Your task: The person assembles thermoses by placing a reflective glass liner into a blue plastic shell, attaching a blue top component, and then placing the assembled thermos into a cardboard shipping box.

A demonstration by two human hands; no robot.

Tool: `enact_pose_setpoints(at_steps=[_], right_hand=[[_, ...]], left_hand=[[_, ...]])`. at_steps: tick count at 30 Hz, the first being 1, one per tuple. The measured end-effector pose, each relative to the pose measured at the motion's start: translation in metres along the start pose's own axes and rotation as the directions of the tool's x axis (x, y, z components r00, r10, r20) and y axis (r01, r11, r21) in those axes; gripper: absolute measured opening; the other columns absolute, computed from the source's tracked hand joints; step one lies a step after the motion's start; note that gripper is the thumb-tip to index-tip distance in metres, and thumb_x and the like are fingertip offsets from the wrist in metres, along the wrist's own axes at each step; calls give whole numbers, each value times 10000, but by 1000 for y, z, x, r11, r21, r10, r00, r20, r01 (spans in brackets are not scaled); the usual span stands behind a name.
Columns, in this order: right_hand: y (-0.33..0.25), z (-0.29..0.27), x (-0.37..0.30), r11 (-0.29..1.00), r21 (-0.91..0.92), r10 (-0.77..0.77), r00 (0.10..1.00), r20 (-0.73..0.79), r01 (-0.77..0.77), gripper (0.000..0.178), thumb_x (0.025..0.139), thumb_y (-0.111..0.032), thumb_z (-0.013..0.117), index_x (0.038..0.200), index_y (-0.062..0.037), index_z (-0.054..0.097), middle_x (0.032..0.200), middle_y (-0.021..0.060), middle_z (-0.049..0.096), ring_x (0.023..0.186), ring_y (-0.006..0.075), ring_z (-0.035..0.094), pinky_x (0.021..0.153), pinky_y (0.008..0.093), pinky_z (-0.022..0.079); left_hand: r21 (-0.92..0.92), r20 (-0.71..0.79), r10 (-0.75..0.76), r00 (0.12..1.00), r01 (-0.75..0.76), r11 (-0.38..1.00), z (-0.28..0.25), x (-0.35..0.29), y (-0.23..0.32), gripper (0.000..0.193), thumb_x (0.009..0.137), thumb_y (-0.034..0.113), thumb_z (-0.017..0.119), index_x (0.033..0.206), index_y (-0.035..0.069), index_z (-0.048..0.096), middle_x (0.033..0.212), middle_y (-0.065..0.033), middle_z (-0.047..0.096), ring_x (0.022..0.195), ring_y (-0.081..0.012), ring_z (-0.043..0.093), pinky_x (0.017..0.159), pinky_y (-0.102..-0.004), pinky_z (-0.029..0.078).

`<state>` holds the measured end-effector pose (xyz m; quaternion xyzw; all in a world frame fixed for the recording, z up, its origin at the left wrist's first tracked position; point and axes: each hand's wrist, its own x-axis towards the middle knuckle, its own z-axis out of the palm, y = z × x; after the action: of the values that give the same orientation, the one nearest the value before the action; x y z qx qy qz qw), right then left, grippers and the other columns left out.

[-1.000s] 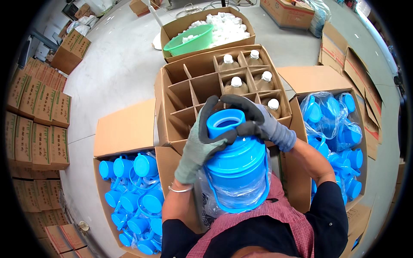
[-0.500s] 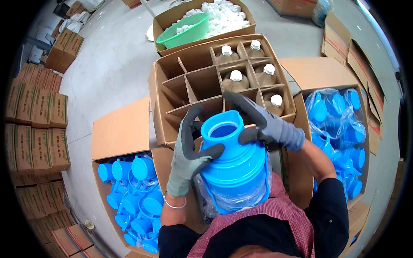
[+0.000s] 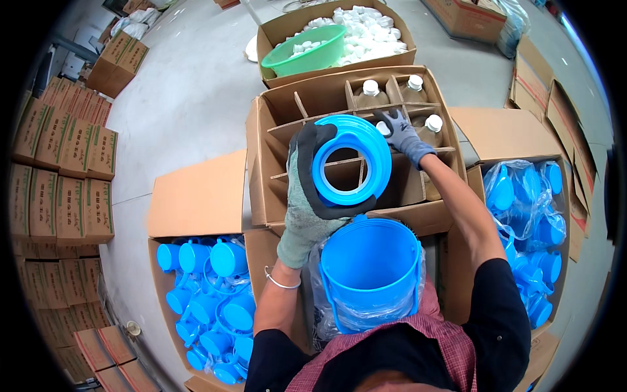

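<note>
My left hand [image 3: 302, 189], in a grey-green glove with dark palm, is closed on the rim of a blue plastic ring-shaped lid [image 3: 380, 157]. Through the lid's wide hole the carton dividers show. Just below stands an open blue plastic bucket [image 3: 371, 258] with a handle, its lower part wrapped in clear film [image 3: 366, 321]. My right hand [image 3: 406, 138], gloved in blue-grey, reaches into the divided carton [image 3: 258, 163]. Its fingers close round the top of a bottle with a white cap [image 3: 383, 129]; that bottle's body is hidden behind the lid and hand.
Other clear bottles with white caps [image 3: 370, 87] stand in the carton's cells. Open boxes of blue plastic pieces flank me, left [image 3: 228, 260] and right [image 3: 547, 230]. Beyond the carton, a box of white caps [image 3: 372, 32] holds a green basin [image 3: 307, 57]. Stacked cartons [image 3: 65, 160] line the left.
The blue lid has come off the bucket and is lifted forward in my left hand. My right hand has left it and moved to a capped bottle. The whole view has shifted slightly.
</note>
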<state>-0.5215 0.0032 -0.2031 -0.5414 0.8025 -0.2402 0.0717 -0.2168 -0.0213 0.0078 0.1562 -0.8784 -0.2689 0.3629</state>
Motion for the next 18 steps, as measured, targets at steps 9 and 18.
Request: enact_pose_setpoints(at_steps=[9, 18], right_hand=[[37, 13, -10, 990, 121, 85, 991, -101, -73, 755, 667, -300, 851, 1330, -179, 510, 1215, 156, 588, 1138, 364, 563, 991, 444, 459], [-48, -257, 4, 586, 662, -55, 838, -542, 467, 592, 834, -274, 750, 1334, -60, 514, 1075, 89, 661, 955, 178, 642, 835, 314, 526]], left_hand=[[-105, -98, -87, 991, 77, 991, 4, -9, 4, 1210, 599, 300, 941, 1510, 4, 201, 1443, -163, 409, 1308, -283, 451, 1090, -409, 383], [-476, -454, -478, 751, 249, 843, -64, -79, -18, 992, 744, 213, 843, 1534, 65, 260, 1569, -119, 280, 1412, -277, 324, 1157, -443, 290]])
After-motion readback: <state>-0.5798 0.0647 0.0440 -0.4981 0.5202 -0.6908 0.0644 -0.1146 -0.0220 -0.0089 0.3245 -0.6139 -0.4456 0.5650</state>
